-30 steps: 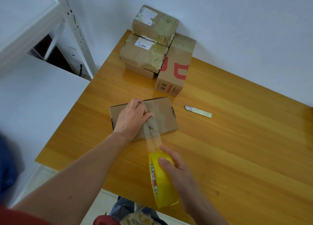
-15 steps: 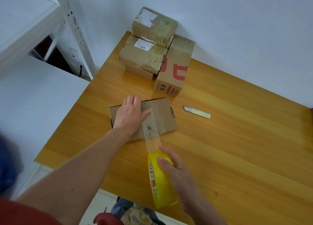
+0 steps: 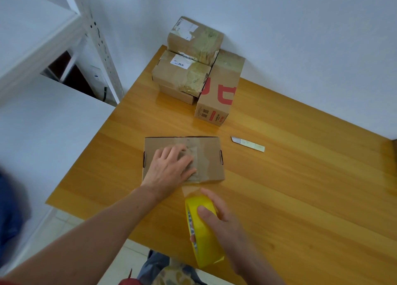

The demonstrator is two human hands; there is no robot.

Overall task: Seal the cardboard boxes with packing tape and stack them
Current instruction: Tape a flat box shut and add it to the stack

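A flat brown cardboard box [image 3: 211, 156] lies near the front left of the wooden table [image 3: 300, 188]. My left hand [image 3: 171, 171] presses flat on its top, over a strip of clear tape. The strip runs off the box's near edge to a yellow tape roll [image 3: 203, 231], which my right hand [image 3: 223, 222] grips with thumb on its outer face. The roll hangs just in front of the box, over the table's front edge.
Several taped boxes [image 3: 187, 70] are stacked in the table's far left corner against the wall, beside an upright box with red print [image 3: 221, 91]. A small utility blade [image 3: 248, 143] lies right of the flat box. White metal shelving [image 3: 43, 48] stands to the left.
The box now sits squarer to me. My left hand has slid toward the box's near edge along the tape. The roll has come closer to the box, so the free strip is shorter.
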